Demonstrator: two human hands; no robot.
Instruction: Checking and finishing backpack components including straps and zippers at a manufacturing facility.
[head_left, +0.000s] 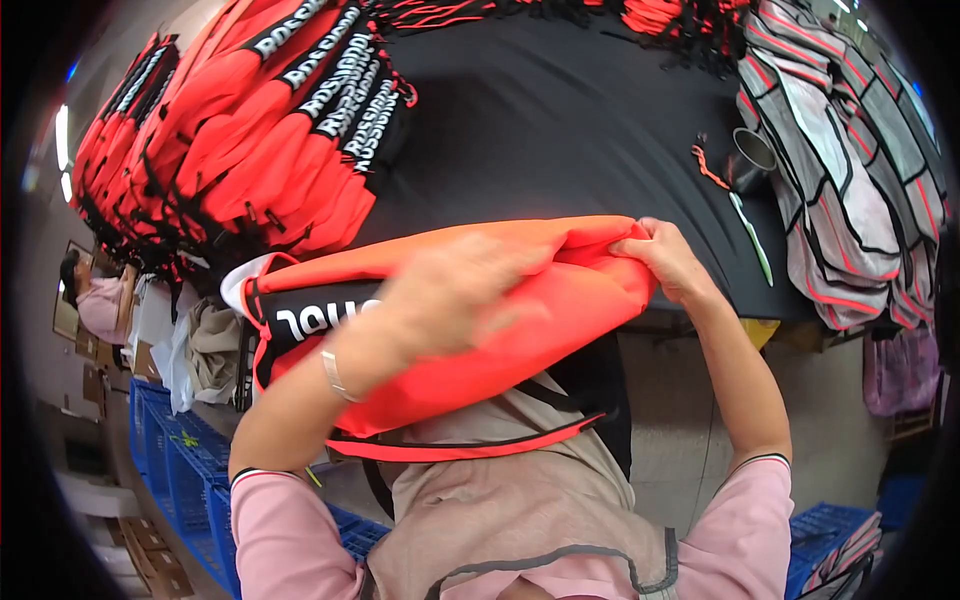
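Note:
A red-orange fabric bag (pixel 430 385) with a black lettered panel lies across my lap and against the table's front edge. At its right end my right hand (pixel 668 260) pinches the folded edge of the cloth between thumb and fingers. Over the middle of the bag is my left hand (pixel 460 290), smeared by motion, so its finger pose and whether it touches the cloth are unclear. A red strip with black edging (pixel 480 453) hangs below the bag, across my beige apron (pixel 500 490).
Stacked red-black bags (pixel 270 130) fill the table's left side. Grey pieces with black and red trim (pixel 830 180) lie at the right. Near them are a metal cup (pixel 753 150), an orange cord (pixel 708 165) and a toothbrush (pixel 750 238). Blue crates (pixel 180 450) stand low left; another person (pixel 100 300) is beyond.

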